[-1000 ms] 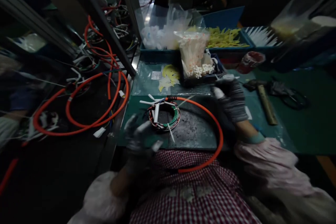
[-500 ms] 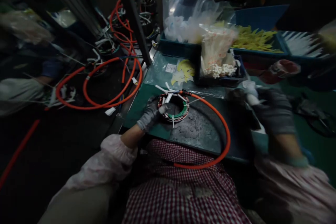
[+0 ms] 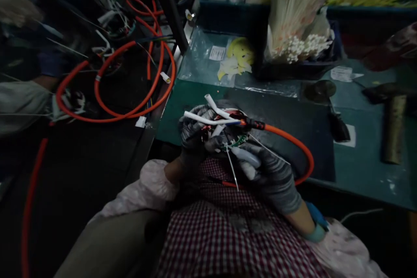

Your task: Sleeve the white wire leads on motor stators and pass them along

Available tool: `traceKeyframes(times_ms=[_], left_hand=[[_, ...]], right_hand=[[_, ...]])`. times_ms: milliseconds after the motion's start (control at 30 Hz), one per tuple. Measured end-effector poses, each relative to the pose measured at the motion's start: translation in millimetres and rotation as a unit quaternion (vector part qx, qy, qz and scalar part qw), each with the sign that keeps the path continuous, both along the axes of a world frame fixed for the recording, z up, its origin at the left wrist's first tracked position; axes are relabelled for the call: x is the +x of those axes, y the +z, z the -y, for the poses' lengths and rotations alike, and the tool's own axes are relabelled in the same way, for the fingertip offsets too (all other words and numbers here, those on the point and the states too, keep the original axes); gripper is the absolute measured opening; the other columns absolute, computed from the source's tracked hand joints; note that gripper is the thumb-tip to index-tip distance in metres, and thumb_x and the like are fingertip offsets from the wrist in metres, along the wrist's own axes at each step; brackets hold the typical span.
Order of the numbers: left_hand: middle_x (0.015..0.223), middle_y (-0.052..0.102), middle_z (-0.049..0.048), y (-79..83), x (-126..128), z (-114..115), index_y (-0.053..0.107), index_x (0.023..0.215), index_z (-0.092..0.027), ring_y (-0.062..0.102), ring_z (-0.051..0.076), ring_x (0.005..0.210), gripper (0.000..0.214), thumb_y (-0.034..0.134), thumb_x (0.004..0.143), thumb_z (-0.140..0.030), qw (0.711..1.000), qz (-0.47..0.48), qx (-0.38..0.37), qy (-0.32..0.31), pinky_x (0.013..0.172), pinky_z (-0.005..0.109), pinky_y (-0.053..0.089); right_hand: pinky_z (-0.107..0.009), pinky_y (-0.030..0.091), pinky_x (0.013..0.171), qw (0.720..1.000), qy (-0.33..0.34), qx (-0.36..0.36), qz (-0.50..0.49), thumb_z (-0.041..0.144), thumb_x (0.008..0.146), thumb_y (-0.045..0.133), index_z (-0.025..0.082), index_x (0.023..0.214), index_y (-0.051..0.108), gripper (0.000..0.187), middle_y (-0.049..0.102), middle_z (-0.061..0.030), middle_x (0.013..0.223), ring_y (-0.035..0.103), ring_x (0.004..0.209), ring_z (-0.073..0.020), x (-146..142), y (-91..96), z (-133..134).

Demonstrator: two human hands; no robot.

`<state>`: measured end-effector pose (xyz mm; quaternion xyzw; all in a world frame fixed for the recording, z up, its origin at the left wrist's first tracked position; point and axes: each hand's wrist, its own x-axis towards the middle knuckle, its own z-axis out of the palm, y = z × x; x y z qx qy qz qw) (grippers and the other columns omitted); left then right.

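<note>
My left hand (image 3: 192,128), in a grey striped glove, is closed around a ring-shaped wire coil (image 3: 240,140) held just above the table's front edge. White sleeved leads (image 3: 199,118) and an orange cable (image 3: 295,137) come off the coil's top. Against its near right side, my right hand (image 3: 275,176), gloved alike, grips a tool with a pale grey handle (image 3: 246,156). The tool's working end is hidden among wires and fingers, so its kind is unclear. A thin white cable tie (image 3: 232,169) hangs with its tail down in front of the coil.
A bag of thin white cable ties (image 3: 299,21) stands in a dark bin. Yellow pieces (image 3: 239,54) lie on plastic film. A wooden-handled hammer (image 3: 395,130) rests at right. Looped orange cables (image 3: 167,91), a metal post (image 3: 169,4) and another person's sleeve (image 3: 21,100) are at left.
My right hand has come from the table's right side to the coil, bringing the pale-handled tool. The coil has been raised and drawn nearer to me. The view has tilted down.
</note>
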<state>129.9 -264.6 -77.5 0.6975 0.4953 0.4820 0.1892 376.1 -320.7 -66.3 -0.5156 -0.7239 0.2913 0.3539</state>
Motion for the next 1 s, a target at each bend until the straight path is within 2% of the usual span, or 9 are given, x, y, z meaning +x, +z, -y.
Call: traceKeyframes(times_ms=[133, 233, 333, 433, 567, 700, 833, 900, 1000], left_hand=[[0.133, 0.080, 0.0039, -5.3, 2, 9, 0.074, 0.132, -0.034, 0.055, 0.035, 0.153, 0.041, 0.055, 0.108, -0.062, 0.998, -0.037, 0.052, -0.010, 0.134, 0.060, 0.036], [0.133, 0.079, 0.0039, -7.3, 2, 8, 0.073, 0.133, -0.033, 0.053, 0.034, 0.155, 0.055, 0.046, 0.108, -0.073, 0.998, -0.043, 0.030, 0.016, 0.135, 0.059, 0.034], [0.131, 0.079, 0.0059, -9.6, 0, 9, 0.072, 0.135, -0.029, 0.053, 0.034, 0.154, 0.069, 0.038, 0.106, -0.081, 0.998, -0.054, -0.003, 0.037, 0.134, 0.058, 0.035], [0.130, 0.080, 0.0065, -9.9, -2, 10, 0.072, 0.136, -0.030, 0.057, 0.035, 0.150, 0.062, 0.045, 0.106, -0.078, 0.998, -0.060, 0.005, 0.026, 0.132, 0.059, 0.037], [0.133, 0.080, 0.0039, 0.2, 2, 7, 0.071, 0.139, -0.033, 0.065, 0.034, 0.141, 0.040, 0.060, 0.109, -0.056, 0.995, -0.089, 0.043, 0.015, 0.128, 0.058, 0.043], [0.138, 0.078, 0.0026, 23.1, 16, -5, 0.074, 0.137, -0.031, 0.069, 0.033, 0.136, 0.037, 0.063, 0.107, -0.051, 0.990, -0.129, 0.065, -0.003, 0.123, 0.054, 0.052], [0.142, 0.078, 0.0022, 40.8, 28, -19, 0.073, 0.139, -0.032, 0.065, 0.034, 0.142, 0.039, 0.061, 0.108, -0.053, 0.988, -0.127, 0.029, -0.084, 0.132, 0.059, 0.042], [0.144, 0.077, 0.0009, 43.3, 30, -22, 0.072, 0.140, -0.034, 0.066, 0.032, 0.143, 0.037, 0.057, 0.110, -0.050, 0.984, -0.147, 0.055, -0.078, 0.132, 0.057, 0.042], [0.142, 0.078, -0.0006, 41.6, 28, -20, 0.070, 0.142, -0.034, 0.068, 0.028, 0.140, 0.035, 0.053, 0.113, -0.045, 0.977, -0.186, 0.096, -0.047, 0.128, 0.051, 0.047]], right_hand=[[-0.063, 0.068, 0.095, 1.000, 0.005, -0.016, 0.021, 0.041, 0.100, 0.077, 0.033, 0.126, 0.081, 0.028, 0.086, -0.0085, 0.117, 0.082, 0.107, -0.0399, 3, 21.3, -3], [-0.063, 0.068, 0.086, 0.998, -0.005, -0.026, 0.049, 0.049, 0.098, 0.077, 0.031, 0.122, 0.083, 0.030, 0.086, -0.0101, 0.106, 0.082, 0.095, -0.0405, 0, 32.6, -8], [-0.060, 0.067, 0.088, 0.998, -0.009, -0.050, 0.043, 0.051, 0.097, 0.079, 0.031, 0.117, 0.084, 0.029, 0.085, -0.0103, 0.104, 0.081, 0.095, -0.0392, 0, 38.9, -14], [-0.061, 0.066, 0.091, 0.997, -0.016, -0.059, 0.035, 0.054, 0.091, 0.083, 0.029, 0.110, 0.085, 0.031, 0.083, -0.0120, 0.100, 0.080, 0.096, -0.0403, 3, 40.1, -17], [-0.060, 0.067, 0.084, 0.998, -0.020, -0.033, 0.057, 0.056, 0.092, 0.079, 0.028, 0.106, 0.086, 0.032, 0.084, -0.0121, 0.094, 0.081, 0.086, -0.0391, 8, 43.6, -17], [-0.059, 0.067, 0.099, 0.997, -0.022, -0.041, 0.064, 0.040, 0.098, 0.076, 0.032, 0.116, 0.085, 0.022, 0.086, -0.0078, 0.113, 0.082, 0.107, -0.0388, 17, 53.1, -16], [-0.055, 0.068, 0.089, 0.993, -0.042, 0.020, 0.112, 0.047, 0.099, 0.075, 0.028, 0.114, 0.084, 0.027, 0.086, -0.0101, 0.109, 0.083, 0.101, -0.0379, 23, 51.2, -15], [-0.047, 0.068, 0.081, 0.988, -0.034, 0.079, 0.127, 0.049, 0.101, 0.071, 0.024, 0.110, 0.084, 0.029, 0.085, -0.0085, 0.097, 0.083, 0.090, -0.0322, 19, 46.8, -15], [-0.039, 0.067, 0.080, 0.983, -0.024, 0.130, 0.127, 0.048, 0.105, 0.067, 0.024, 0.110, 0.082, 0.029, 0.083, -0.0058, 0.090, 0.080, 0.084, -0.0262, 8, 42.4, -16]])
